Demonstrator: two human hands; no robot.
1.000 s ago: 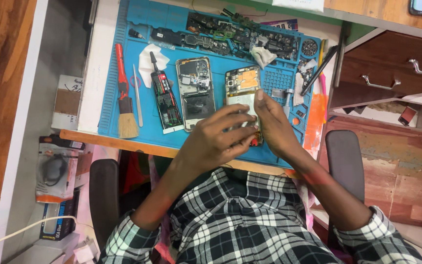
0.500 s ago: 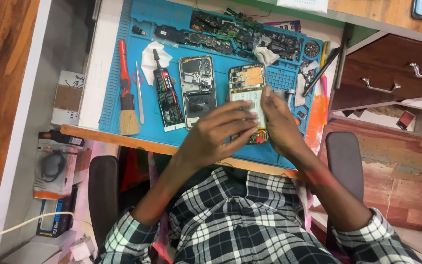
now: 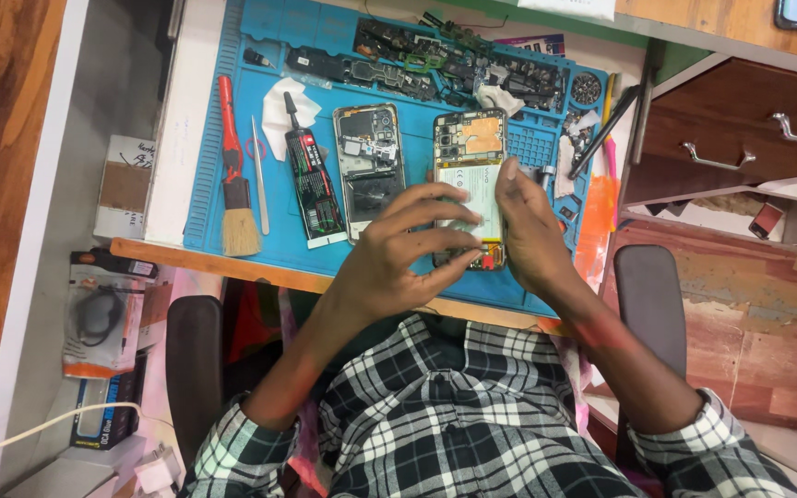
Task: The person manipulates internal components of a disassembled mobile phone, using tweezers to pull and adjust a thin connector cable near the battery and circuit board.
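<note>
An opened phone (image 3: pixel 469 157) with a white battery and bare circuit board lies on the blue work mat (image 3: pixel 205 166). My left hand (image 3: pixel 408 249) covers its lower half, fingers spread and pressing on the battery. My right hand (image 3: pixel 529 231) steadies the phone's right edge, forefinger pointing up along it. A second phone frame (image 3: pixel 369 166) lies just left of the opened phone.
On the mat lie a black glue tube (image 3: pixel 311 175), a red-handled brush (image 3: pixel 234 175), a thin metal tool (image 3: pixel 259 175), a white cloth (image 3: pixel 280 106) and several phone parts (image 3: pixel 417 60) at the back. A wooden drawer (image 3: pixel 740 129) stands right; chair armrests (image 3: pixel 648 314) flank me.
The view has shifted slightly. Both hands stay on the opened phone, and my left fingers have spread wider over the battery.
</note>
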